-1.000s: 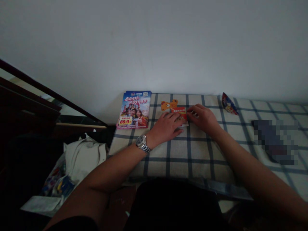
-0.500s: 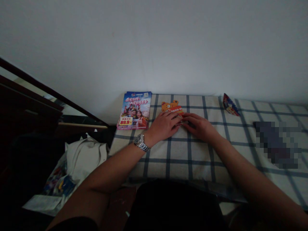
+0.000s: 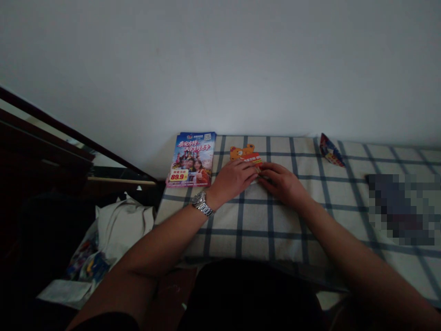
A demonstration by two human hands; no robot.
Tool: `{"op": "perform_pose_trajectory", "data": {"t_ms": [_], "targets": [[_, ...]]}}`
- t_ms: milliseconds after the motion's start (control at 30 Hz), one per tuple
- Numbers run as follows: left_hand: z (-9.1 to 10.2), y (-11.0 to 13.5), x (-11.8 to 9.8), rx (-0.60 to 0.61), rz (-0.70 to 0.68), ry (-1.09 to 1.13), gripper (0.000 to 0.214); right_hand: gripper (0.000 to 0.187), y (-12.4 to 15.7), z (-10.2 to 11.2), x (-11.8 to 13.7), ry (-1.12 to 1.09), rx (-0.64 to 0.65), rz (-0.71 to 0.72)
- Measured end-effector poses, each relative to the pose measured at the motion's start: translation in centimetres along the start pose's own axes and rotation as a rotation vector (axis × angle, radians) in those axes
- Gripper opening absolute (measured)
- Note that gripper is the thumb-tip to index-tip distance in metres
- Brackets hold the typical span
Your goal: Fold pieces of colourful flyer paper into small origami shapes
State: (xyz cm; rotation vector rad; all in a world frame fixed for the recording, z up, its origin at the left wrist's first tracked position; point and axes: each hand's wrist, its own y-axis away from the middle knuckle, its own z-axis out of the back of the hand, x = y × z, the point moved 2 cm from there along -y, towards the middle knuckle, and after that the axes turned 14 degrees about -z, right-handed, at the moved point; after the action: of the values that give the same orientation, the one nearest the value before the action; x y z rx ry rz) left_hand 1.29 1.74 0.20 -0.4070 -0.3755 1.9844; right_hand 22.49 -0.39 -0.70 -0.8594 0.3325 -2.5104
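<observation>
From my head camera, my left hand (image 3: 234, 181) lies over the red printed leaflet (image 3: 253, 159) on the checked cloth (image 3: 255, 216), my wristwatch (image 3: 203, 204) just behind. My right hand (image 3: 285, 185) brings thumb and fingers to the leaflet's right end; I cannot tell whether either hand's fingers are gripping it. An orange bear figure (image 3: 238, 152) peeks out beyond my left hand. To the left lies a stack of blue-and-pink flyers (image 3: 193, 156); well to the right stands a folded paper piece (image 3: 331, 150). Down at my left, a whitish bag (image 3: 120, 230) slumps beside clear plastic (image 3: 78, 262) holding colourful items (image 3: 94, 267), too dim to name.
</observation>
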Motion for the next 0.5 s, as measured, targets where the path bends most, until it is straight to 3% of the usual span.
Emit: {"op": "perform_pose_trajectory", "data": {"t_ms": [333,500], "targets": [[0.13,0.14,0.04,0.03,-0.012,0.009,0.025,0.012,-0.1,-0.16,0.48,0.07,-0.017,0.005],[0.57,0.09,-0.34,0.004,0.105,0.006,0.06,0.009,-0.14,0.27,0.51,0.09,-0.046,-0.095]]}}
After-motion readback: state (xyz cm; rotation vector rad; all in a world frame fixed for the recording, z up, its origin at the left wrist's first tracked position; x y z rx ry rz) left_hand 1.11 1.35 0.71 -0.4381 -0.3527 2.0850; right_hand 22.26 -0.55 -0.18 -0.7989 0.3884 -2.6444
